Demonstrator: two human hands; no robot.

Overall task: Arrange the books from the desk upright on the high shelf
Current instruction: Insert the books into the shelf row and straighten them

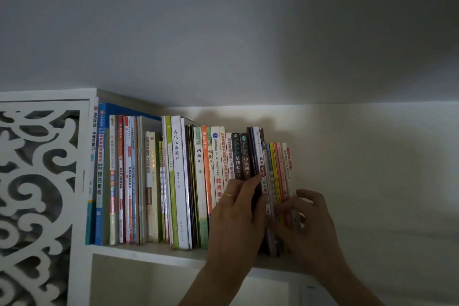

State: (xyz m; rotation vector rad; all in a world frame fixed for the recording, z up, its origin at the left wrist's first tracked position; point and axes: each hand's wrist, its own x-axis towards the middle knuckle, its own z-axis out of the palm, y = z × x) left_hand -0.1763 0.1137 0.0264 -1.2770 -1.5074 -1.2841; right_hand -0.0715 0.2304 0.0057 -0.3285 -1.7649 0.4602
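White shelf [149, 252] holds a long row of books [173, 181] standing up, and the left hand [236, 213] presses flat on the spines while the right hand [308, 221] grips the thin books [280, 176] at the right end, which next need a push straight.

white shelf [149, 252], upright books [177, 181] on it

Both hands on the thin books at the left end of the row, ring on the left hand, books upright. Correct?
No, one slip: the head view shows the left hand and right hand on the thin books at the right end of the row. The ring and upright books are correct.
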